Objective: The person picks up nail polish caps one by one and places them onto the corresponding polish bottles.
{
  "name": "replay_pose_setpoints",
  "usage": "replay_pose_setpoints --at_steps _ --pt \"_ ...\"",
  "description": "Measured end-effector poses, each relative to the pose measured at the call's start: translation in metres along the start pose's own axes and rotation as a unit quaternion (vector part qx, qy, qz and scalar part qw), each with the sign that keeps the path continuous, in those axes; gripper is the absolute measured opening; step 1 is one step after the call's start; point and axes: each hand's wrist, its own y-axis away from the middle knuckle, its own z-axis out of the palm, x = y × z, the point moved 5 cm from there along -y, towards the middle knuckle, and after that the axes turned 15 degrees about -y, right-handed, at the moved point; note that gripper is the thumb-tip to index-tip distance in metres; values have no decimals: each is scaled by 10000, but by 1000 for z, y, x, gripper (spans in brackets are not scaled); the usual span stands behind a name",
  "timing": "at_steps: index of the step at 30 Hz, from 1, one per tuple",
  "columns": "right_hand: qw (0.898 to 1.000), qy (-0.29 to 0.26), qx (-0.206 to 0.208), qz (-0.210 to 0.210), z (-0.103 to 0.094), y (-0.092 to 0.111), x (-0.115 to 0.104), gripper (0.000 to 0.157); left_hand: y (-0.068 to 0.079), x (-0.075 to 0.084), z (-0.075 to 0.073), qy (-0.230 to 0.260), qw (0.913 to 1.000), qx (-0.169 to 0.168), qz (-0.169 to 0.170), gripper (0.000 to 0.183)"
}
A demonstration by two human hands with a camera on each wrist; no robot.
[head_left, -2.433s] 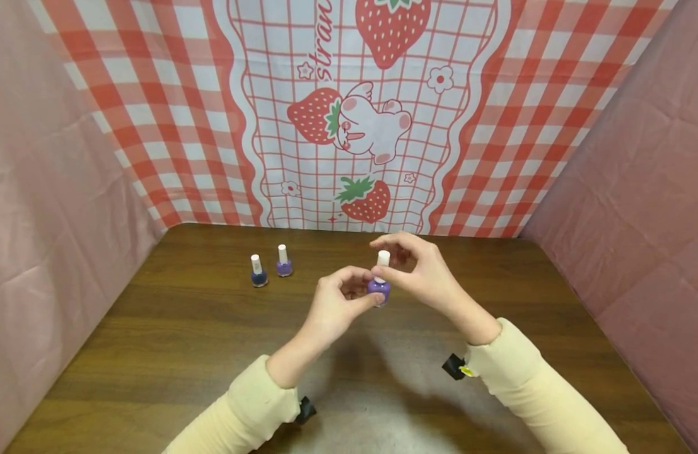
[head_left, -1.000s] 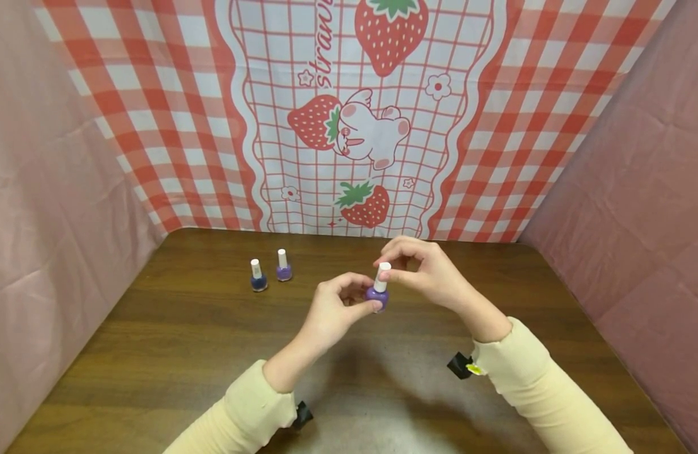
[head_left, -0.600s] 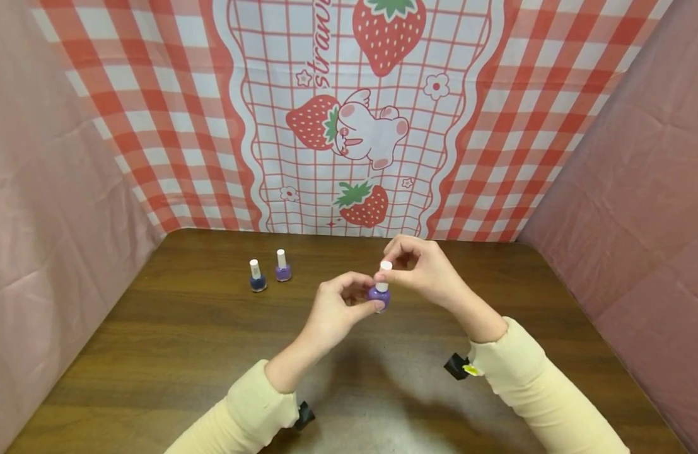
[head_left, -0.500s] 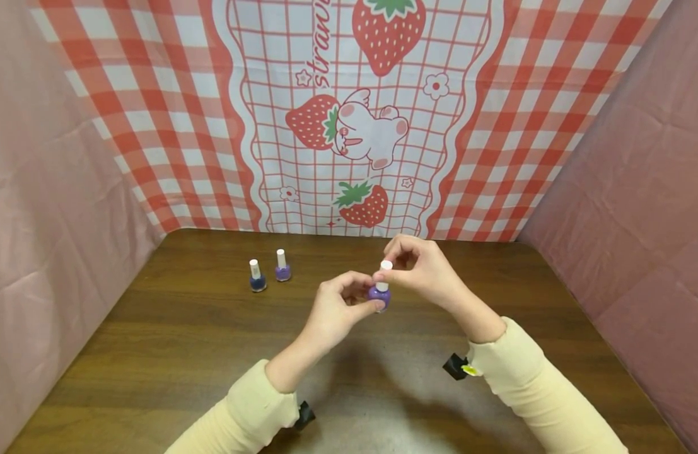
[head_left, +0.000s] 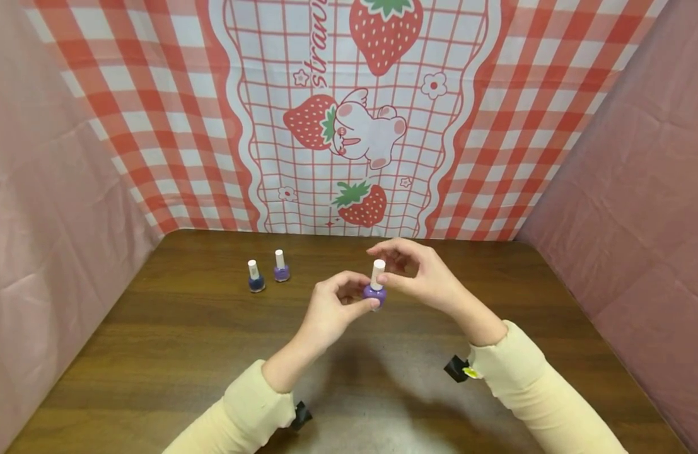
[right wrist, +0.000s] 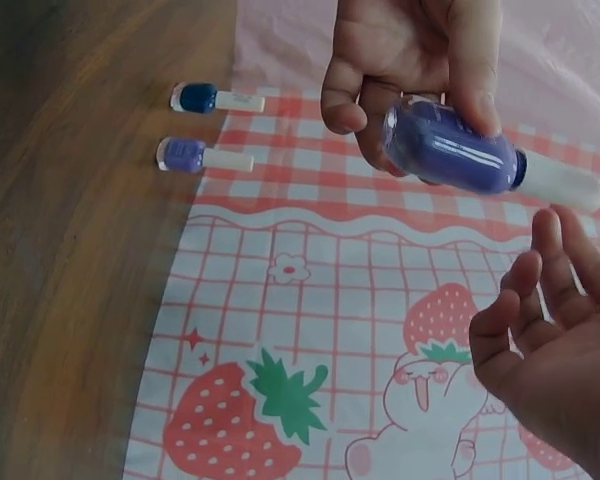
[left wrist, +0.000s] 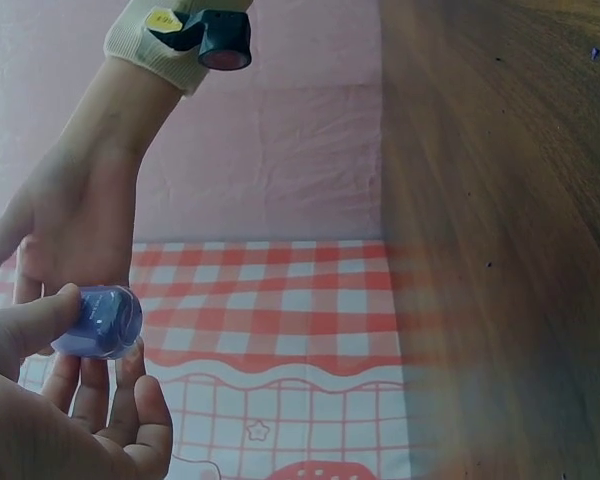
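My left hand [head_left: 331, 312] holds a purple nail polish bottle [head_left: 374, 294] by its body, thumb on the near side, above the table. The bottle stands nearly upright in the head view, with a white cap [head_left: 378, 275] on top. My right hand [head_left: 419, 271] is beside the cap, its thumb at the cap and its fingers loosely bent and spread. In the right wrist view, the fingers of the right hand [right wrist: 555, 320] lie just below the cap [right wrist: 563, 182] without wrapping it. The left wrist view shows the bottle [left wrist: 108, 322] under the left thumb.
Two more capped nail polish bottles stand on the wooden table [head_left: 184, 353] at back left: a dark blue one [head_left: 256, 283] and a purple one [head_left: 281, 272]. A strawberry-print cloth [head_left: 360, 126] hangs behind the table, with pink cloth [head_left: 638, 189] at the sides.
My right fingers, earlier gathered at the cap, have spread away from it. The held bottle has shifted slightly left. The two standing bottles stay in place on the table.
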Motion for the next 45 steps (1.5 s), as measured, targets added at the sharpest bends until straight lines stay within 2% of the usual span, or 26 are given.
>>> replay_pose_setpoints --at_steps 3,8,18,29,36,41,45 --pt "9993 -78 -160 -340 0 1 -3 27 -2 -7 0 -35 10000 19 -7 28" --pt "9963 -165 -252 -811 0 1 -7 24 -2 -8 0 -68 10000 -28 45 28" --pt "9949 -49 -183 -994 0 1 -9 22 -2 -5 0 58 10000 -69 21 28" --pt "9959 218 -27 -873 -1 -2 -11 13 -2 -5 -1 30 10000 -35 20 27" --pt "9968 142 130 -770 -2 -4 -10 9 -1 -3 -1 2 10000 -7 41 27" --pt "9974 162 273 -649 -1 -5 -9 9 0 -2 -1 -19 10000 2 -26 27" --pt "9974 223 435 -537 -2 -5 -8 12 2 5 -2 48 10000 -16 29 27"
